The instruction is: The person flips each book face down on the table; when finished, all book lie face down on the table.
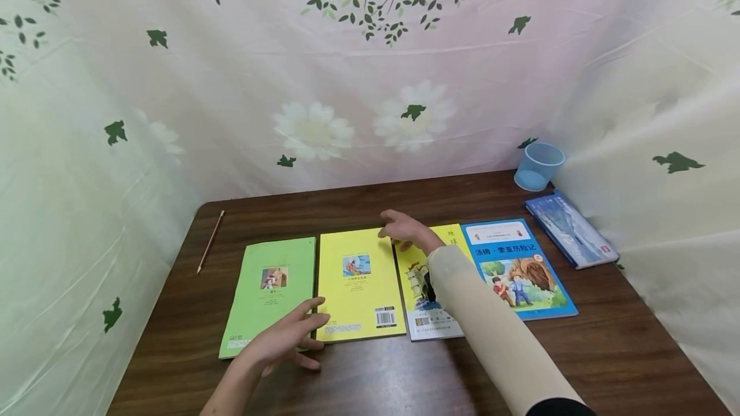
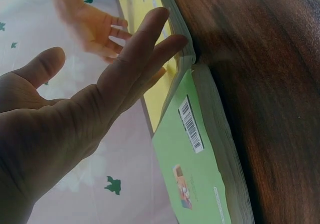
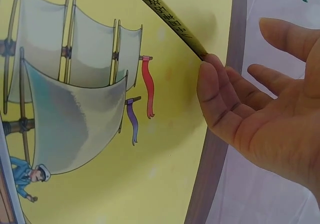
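Yellow book (image 1: 355, 297), lying flat on the counter (image 1: 358, 384), second from the 9 o'clock end of a row of four, just beside a green book (image 1: 254, 294) and, at 3 o'clock, a ship-covered book (image 1: 430, 313). Reaching to the corner between 1 and 2 with the right hand (image 1: 407, 230), loosely spread, fingertips at the spine's top end, thumb well clear, pinching nothing. Spread as well at the left hand (image 1: 286, 338), over the 8 o'clock corner; no telling whether touching. Could go askew from here, twisted by a push at one corner alone, or ride onto the ship cover for want of a gap. Might catch the green edge too, from overlapping left fingers. Roomier at 12, with bare wood before the curtain (image 1: 347, 82), and at 6, towards the person. Tighter beyond 3: a bright-blue book (image 1: 517, 268), then a dark-blue book (image 1: 572, 230), with a cup (image 1: 540, 169) around 2. Only a pencil (image 1: 211, 242) out between 9 and 10.
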`<state>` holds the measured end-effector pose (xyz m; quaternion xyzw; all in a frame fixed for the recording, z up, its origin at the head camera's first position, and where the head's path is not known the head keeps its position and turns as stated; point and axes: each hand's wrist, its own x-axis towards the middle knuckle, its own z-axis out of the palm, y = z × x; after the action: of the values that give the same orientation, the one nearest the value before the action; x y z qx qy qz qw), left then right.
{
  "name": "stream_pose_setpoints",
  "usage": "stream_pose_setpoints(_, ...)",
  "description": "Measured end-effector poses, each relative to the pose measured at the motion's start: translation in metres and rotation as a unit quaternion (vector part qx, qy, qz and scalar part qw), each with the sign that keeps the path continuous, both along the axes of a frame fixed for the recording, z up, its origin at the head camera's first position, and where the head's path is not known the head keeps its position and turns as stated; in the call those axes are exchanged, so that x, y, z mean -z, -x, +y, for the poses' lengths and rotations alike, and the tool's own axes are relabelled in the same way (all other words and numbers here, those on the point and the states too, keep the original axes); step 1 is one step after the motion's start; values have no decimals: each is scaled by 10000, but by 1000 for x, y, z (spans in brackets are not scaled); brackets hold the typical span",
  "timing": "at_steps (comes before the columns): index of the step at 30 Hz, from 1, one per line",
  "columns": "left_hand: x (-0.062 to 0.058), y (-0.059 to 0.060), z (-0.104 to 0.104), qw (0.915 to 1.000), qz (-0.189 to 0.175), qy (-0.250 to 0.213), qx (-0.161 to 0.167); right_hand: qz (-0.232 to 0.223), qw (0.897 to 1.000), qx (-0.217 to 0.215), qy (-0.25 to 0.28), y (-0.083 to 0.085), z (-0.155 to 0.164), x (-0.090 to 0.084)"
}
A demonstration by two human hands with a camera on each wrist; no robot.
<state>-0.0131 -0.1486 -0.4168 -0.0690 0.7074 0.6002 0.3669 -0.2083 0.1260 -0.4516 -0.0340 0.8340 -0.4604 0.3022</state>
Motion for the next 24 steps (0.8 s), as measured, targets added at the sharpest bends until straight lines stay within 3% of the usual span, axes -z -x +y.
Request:
stream_pose_setpoints(14, 1, 1, 0, 9997, -10, 243, -60, -87, 10000, -13, -18, 0, -1, 1)
stream_pose_setpoints(24, 2, 0, -3, 9998, 56, 144, 82, -76, 10000, -5, 22, -1, 0, 2)
